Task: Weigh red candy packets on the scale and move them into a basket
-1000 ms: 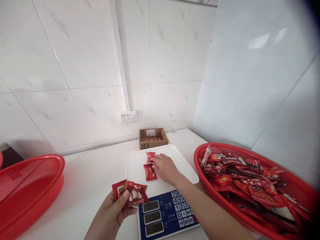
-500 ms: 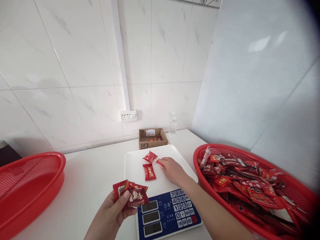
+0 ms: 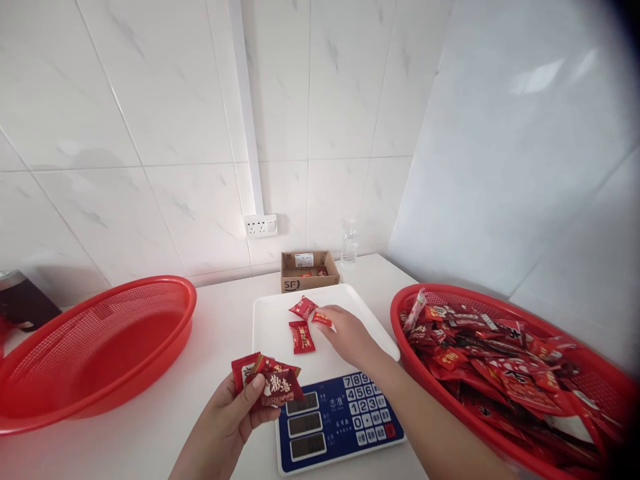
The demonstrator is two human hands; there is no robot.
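Note:
My left hand [image 3: 233, 417] is closed around several red snack packets [image 3: 277, 385], fanned out under the thumb and held over the near left part of the scale. My right hand [image 3: 350, 337] pinches a small red packet [image 3: 321, 319] just over the white pan of the scale [image 3: 270, 310]. Two more packets lie on that pan beside my right fingertips: a pinkish-red packet [image 3: 303, 307] and a darker red packet [image 3: 303, 337]. Below the pan, the blue keypad panel [image 3: 337, 417] is partly covered by my right forearm.
A red basket [image 3: 400, 320] heaped with red packets stands on the right. On the left is another red basket [image 3: 187, 307] showing its bare inside. Behind the scale are a small cardboard box [image 3: 310, 285] with packets and a clear bottle [image 3: 349, 247]. A dark object [image 3: 30, 303] sits far left.
The left basket has shifted right, closer to the scale. My right hand has turned slightly, showing more of its packet. My left hand keeps its packets. The view has moved a little.

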